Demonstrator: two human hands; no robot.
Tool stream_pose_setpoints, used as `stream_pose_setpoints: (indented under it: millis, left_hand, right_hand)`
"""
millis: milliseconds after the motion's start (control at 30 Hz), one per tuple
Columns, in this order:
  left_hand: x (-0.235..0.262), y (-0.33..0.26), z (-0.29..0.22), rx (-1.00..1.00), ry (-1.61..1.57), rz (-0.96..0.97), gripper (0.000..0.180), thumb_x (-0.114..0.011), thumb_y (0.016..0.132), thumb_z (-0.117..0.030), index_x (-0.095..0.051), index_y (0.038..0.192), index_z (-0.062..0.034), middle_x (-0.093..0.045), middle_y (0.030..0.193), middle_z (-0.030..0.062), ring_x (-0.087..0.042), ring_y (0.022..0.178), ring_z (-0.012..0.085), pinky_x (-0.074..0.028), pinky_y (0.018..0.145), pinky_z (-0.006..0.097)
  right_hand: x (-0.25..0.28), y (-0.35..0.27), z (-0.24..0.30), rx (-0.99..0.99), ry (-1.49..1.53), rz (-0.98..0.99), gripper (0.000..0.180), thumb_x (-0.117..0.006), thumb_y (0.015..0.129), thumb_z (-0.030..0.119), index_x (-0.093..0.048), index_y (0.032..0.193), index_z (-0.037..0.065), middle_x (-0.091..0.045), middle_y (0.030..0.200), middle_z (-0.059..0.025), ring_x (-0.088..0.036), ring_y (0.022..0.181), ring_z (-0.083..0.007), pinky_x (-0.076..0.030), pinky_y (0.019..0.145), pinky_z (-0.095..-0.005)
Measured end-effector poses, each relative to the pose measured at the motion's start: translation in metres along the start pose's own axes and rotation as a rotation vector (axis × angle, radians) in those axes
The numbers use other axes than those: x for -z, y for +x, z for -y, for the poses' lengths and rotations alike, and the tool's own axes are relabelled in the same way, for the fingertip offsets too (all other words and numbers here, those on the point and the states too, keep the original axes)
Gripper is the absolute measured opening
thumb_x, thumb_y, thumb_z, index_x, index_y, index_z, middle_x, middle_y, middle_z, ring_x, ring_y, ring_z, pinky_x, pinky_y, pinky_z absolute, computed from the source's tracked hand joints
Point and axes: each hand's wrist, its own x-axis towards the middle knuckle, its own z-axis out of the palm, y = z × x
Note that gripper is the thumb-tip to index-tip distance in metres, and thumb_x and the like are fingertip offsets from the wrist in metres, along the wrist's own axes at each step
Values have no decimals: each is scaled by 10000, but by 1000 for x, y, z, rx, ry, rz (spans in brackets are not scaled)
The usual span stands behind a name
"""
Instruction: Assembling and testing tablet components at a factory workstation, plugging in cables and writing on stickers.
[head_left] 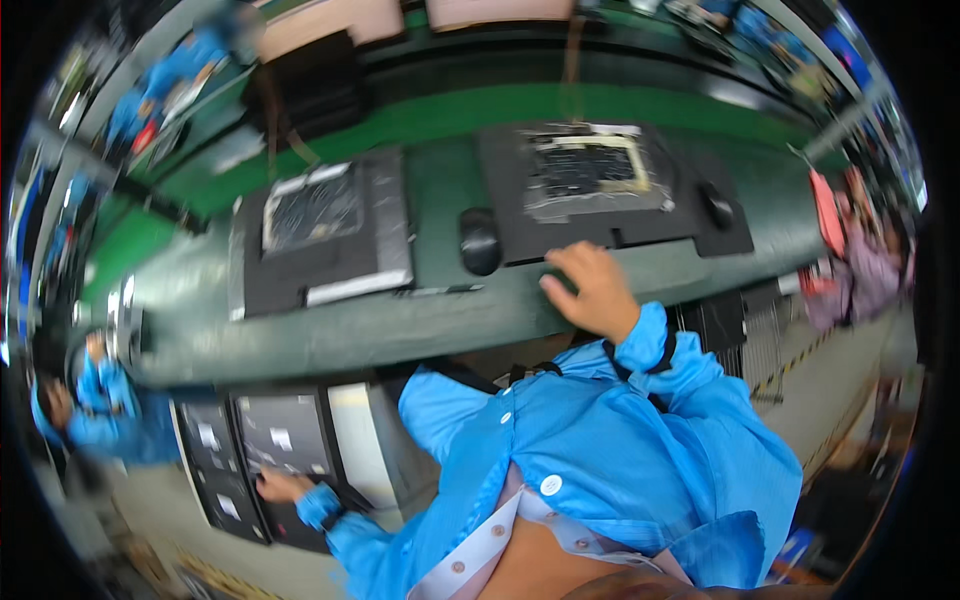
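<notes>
My right hand hovers at the bench's front edge, open, thumb apart from the fingers and nothing in it. Just left of it lies a black computer mouse. Behind it is a black pad bearing a flat part wrapped in clear film. Low on the left, my left hand is at the dark flat panels with white labels, which lie beside the bench. It overlaps a panel's lower part; its fingers are blurred, so I cannot tell whether they grip it.
Another black pad with a film-covered part occupies the left of the green bench. A thin dark pen-like stick lies near the front edge. A second mouse rests at right. A co-worker in blue is at far left.
</notes>
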Motion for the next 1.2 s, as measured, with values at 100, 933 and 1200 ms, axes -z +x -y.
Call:
stream_pose_setpoints:
  millis: [100, 933, 1200]
  left_hand:
    - [-22, -45, -8, -600, 311, -247, 425, -659, 957, -118, -551, 1329, 58, -696, 1084, 160, -672, 1002, 262, -552, 941, 406]
    - [-240, -390, -64, -586, 152, 1412, 132, -658, 985, -77, -713, 1074, 3, -603, 702, -17, -490, 594, 38, -401, 530, 219]
    - [-235, -385, -64, -650, 200, 1419, 140, -638, 1006, -76, -697, 1091, 18, -584, 766, -35, -445, 636, 14, -335, 553, 195]
  right_hand:
    - [52, -12, -89, -162, -228, -205, 360, -754, 809, 221, -675, 1095, 17, -667, 1039, -159, -629, 990, -388, -494, 868, -477]
    - [123, -98, -266, -437, -623, -198, 566, -672, 935, 364, -536, 1450, 172, -403, 1553, -175, -338, 1476, -362, -259, 1198, -552]
    - [161, -171, -273, -632, -625, -892, 476, -706, 906, 242, -586, 1312, 24, -562, 1360, -202, -524, 1277, -382, -427, 1077, -451]
